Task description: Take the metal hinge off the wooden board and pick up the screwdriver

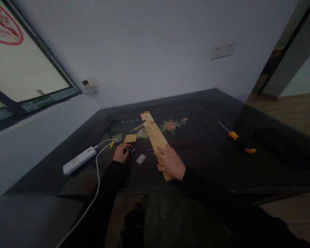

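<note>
A long, flat wooden board [155, 132] lies at a slant on the dark table. My right hand [171, 162] is closed over its near part, with fingers across the top face. To the left, my left hand [121, 152] has its fingers bent and drawn together at some small dark, shiny metal pieces [130, 149], whose kind I cannot make out. Between my hands a silver hinge [141, 158] lies opened flat, its screw holes showing. Just beyond my left hand is a small square wooden piece [131, 138].
A white power strip [79, 161] lies at the left, its white cable [97, 168] running past my left arm off the table's front. A screwdriver [236, 137] with a yellow and black handle lies at the right. The table [196, 165] stands near a wall with sockets [223, 50].
</note>
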A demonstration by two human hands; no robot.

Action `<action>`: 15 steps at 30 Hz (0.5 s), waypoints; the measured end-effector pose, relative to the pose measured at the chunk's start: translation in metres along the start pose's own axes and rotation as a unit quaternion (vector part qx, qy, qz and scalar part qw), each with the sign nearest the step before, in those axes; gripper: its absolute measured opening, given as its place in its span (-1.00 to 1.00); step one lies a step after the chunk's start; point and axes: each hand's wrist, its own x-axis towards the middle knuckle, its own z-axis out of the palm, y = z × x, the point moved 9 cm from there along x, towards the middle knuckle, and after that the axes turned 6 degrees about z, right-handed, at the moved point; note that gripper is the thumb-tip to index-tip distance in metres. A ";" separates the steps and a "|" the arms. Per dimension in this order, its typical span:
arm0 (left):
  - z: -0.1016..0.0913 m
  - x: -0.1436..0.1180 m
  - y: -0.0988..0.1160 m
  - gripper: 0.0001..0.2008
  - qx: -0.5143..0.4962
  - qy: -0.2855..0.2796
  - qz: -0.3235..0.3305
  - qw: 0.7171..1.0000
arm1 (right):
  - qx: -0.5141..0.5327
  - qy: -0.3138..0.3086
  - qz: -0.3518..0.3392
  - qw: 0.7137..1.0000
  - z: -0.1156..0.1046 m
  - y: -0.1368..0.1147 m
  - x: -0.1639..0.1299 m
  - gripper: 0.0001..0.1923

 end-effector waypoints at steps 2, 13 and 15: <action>0.001 0.000 0.004 -0.71 0.003 0.006 0.003 1.000 | -0.004 0.007 0.000 1.000 -0.001 -0.001 -0.002 -0.41; 0.008 0.004 0.024 -0.77 -0.009 -0.002 0.033 0.999 | -0.015 0.020 -0.006 1.000 0.003 -0.016 -0.014 -0.43; 0.009 0.003 0.028 -0.77 -0.011 -0.001 0.037 0.999 | -0.012 0.029 -0.009 0.999 0.003 -0.020 -0.019 -0.44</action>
